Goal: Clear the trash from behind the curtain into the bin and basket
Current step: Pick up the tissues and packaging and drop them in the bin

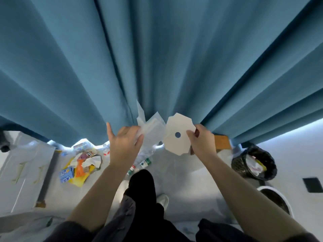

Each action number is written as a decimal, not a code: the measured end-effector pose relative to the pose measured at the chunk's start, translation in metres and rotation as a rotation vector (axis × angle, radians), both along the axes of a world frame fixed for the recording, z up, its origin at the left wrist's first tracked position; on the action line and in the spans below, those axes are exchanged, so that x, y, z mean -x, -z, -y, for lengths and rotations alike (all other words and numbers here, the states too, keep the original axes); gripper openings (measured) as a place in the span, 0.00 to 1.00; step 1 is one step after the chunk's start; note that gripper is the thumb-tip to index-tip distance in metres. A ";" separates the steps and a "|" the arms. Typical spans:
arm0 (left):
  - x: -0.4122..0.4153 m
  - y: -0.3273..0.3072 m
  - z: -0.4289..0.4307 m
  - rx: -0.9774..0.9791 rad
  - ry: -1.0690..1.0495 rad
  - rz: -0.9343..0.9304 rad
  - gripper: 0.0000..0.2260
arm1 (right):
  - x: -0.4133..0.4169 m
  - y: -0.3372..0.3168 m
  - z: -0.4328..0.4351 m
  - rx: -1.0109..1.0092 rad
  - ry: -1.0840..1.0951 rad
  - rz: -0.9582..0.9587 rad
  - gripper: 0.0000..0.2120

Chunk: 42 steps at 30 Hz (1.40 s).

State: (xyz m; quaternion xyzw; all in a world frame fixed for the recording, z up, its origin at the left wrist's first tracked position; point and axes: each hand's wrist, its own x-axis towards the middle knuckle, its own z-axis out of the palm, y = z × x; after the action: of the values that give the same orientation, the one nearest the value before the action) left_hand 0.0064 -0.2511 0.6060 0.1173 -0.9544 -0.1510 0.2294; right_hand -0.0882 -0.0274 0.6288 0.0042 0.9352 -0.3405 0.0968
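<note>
A tall blue curtain [157, 58] hangs in front of me. My left hand [125, 142] grips a crumpled clear plastic bag [150, 126] just below the curtain's hem. My right hand [201, 140] pinches a flat white octagonal card [176, 142] with a round hole in its middle. Below the hem lies a heap of colourful wrappers [80, 165] and clear plastic bottles [143, 159]. A black mesh bin [255, 163] with a black liner stands at the right. A white basket [277, 199] sits nearer me on the right.
A brown cardboard piece [222, 142] rests under the curtain by the bin. A white panel with a dark edge strip [26, 172] lies at the left. My dark trouser leg [143, 189] and white shoe [162, 199] stand on the pale floor. A dark floor socket [312, 185] is at far right.
</note>
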 end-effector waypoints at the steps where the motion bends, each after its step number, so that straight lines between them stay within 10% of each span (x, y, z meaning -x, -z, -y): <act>1: 0.008 -0.002 -0.011 0.003 0.026 0.004 0.07 | 0.002 -0.002 -0.013 0.026 0.037 0.005 0.08; 28: 0.325 0.030 -0.437 -0.047 0.958 0.170 0.02 | 0.129 0.057 -0.450 -0.060 0.911 0.133 0.12; 42: 0.366 0.195 -0.639 0.182 1.027 0.492 0.12 | 0.153 0.235 -0.624 0.201 1.101 0.435 0.09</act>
State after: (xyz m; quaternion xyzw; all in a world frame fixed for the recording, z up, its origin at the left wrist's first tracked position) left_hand -0.3595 0.3878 0.4113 -0.3496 -0.9234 -0.1284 -0.0928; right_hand -0.2408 0.5966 0.3936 0.5486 0.7174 -0.4188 0.0952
